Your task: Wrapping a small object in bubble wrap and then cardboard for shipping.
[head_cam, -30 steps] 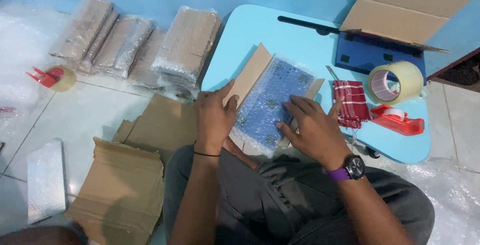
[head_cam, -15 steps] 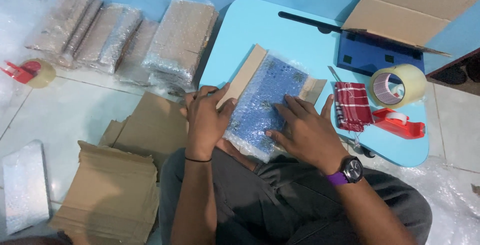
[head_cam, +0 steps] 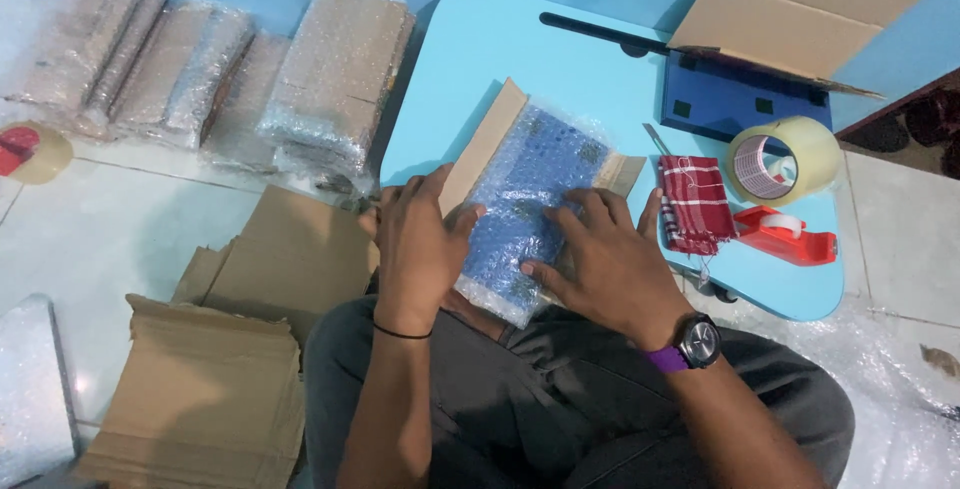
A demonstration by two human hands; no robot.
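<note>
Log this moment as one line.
left hand: pressing cardboard sheet | right hand: flat on bubble-wrapped blue item | surface: light-blue lap table

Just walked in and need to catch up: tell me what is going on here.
A seated person presses both hands, left hand and right hand, onto a blue item wrapped in bubble wrap lying on a cardboard piece on a light blue lap table. A tape roll, red tape dispenser and red checked cloth sit to the right. Wrapped parcels lie on the floor.
</note>
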